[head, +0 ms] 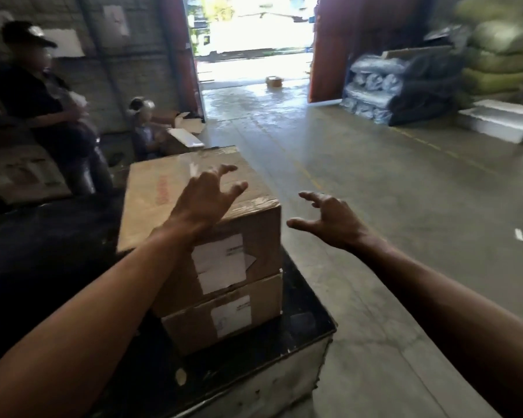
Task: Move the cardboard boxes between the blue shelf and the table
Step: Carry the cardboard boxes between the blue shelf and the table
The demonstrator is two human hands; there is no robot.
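Two boxes sit stacked near the right edge of the dark table (299, 330), the top box (200, 206) squarely on the lower box (224, 315). The left hand (204, 196) hovers over the top box's near right corner, fingers spread wide and curled, holding nothing; whether they touch the lid cannot be told. The right hand (329, 218) is off past the box's right side, over the floor, fingers also wide and empty.
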